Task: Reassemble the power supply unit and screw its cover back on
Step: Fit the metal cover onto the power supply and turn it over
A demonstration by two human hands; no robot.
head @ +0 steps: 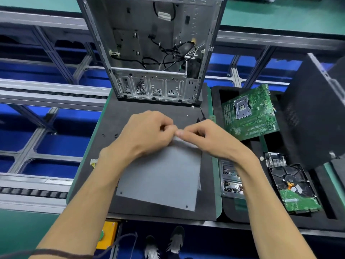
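Observation:
The grey metal power supply unit (160, 176) lies flat on the black mat (104, 146) in front of me, its plain cover facing up with small screw holes at the corners. My left hand (147, 133) and my right hand (203, 139) meet at its far edge, fingertips pinched together over the top corner. Something tiny may be held between the fingers, but the fingers hide it. A white connector (93, 162) sticks out at the unit's left side, under my left forearm.
An empty open PC case (155, 53) stands behind the mat. To the right, a black foam tray holds a green motherboard (250, 113), a hard drive (293, 187) and another part (230, 180). A black case panel (313, 113) leans at far right. Small screws (115, 135) lie on the mat.

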